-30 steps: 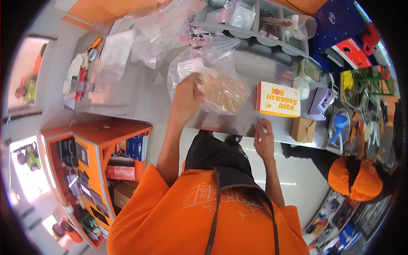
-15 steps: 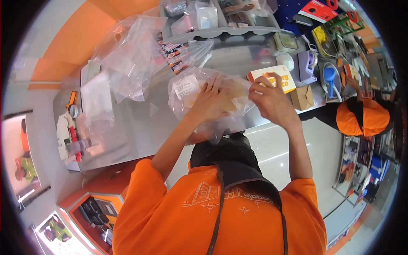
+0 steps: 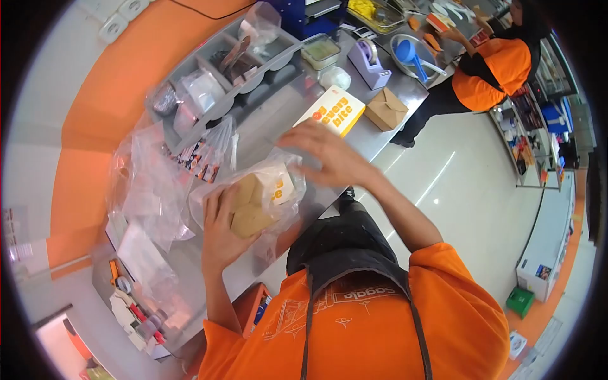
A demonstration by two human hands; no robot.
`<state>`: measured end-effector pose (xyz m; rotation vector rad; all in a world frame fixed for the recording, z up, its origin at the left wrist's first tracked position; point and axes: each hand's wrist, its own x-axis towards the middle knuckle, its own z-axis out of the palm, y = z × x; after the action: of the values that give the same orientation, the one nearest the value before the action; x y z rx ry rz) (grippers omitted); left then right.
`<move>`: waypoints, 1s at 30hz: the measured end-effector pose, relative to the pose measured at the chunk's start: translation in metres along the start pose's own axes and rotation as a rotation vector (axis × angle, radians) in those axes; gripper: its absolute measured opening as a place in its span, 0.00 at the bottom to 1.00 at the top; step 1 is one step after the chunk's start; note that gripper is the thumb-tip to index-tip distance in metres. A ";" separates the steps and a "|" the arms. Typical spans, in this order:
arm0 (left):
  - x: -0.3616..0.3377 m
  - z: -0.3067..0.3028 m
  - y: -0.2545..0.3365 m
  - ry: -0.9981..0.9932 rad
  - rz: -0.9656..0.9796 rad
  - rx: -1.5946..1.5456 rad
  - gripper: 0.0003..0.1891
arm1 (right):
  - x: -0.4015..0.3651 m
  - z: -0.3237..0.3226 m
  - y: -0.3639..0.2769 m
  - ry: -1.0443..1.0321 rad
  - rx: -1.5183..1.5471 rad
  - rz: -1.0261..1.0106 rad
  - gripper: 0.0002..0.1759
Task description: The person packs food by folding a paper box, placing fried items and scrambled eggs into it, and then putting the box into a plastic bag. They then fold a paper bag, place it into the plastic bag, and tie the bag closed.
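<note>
The left hand is gripping the near side of a clear plastic bag, fingers clenching through the film around the brown cartons inside. The bag is sitting on the steel counter, directly under and ahead of that palm. A good way to handle this, as I judge it, is to be pressing the cartons flat so they are not tipping inside the loose film, while the other hand is working only on the film's upper edge.

The left forearm is rising steeply from the body, wrist bending inward over the bag. The right hand is reaching across just beyond the bag, released, fingers spreading and blurring; whether it is touching the film, I cannot tell.

Just past the right fingertips a yellow printed box is lying flat, with a folded brown carton beside it. To the far side of the left hand, loose clear bags are piling up. Further off, a grey organiser and a tape dispenser are standing, and a co-worker in orange is working well apart.
</note>
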<state>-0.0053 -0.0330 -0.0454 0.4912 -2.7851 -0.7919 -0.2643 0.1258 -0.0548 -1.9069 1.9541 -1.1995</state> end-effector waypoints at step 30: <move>0.325 0.350 0.292 0.310 -0.150 -0.162 0.48 | -0.140 -0.258 0.273 0.080 0.003 0.263 0.11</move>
<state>-0.4800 0.2462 -0.1460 0.7304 -2.4002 -0.8806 -0.6086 0.3236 -0.1112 -1.5602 2.1592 -1.2173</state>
